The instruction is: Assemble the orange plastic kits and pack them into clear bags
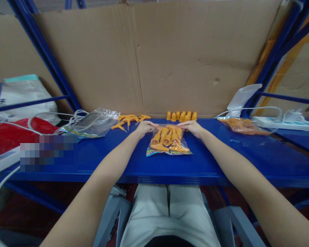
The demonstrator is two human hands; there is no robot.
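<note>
Pale trousers (149, 216) occupy the near position, between the armrests of a grey chair (115, 212). A clear bag (168, 141) of orange parts lies on the blue surface (216, 164), centred beyond the lap. The fingers of the left hand (145, 128) are closed on its far left corner; the fingers of the right hand (195, 128) are closed on its far right corner. Orange corkscrews (129, 119) lie far left of the bag; orange caps (173, 117) stand directly beyond it, near the cardboard (175, 58). A second filled bag (243, 125) rests at right.
</note>
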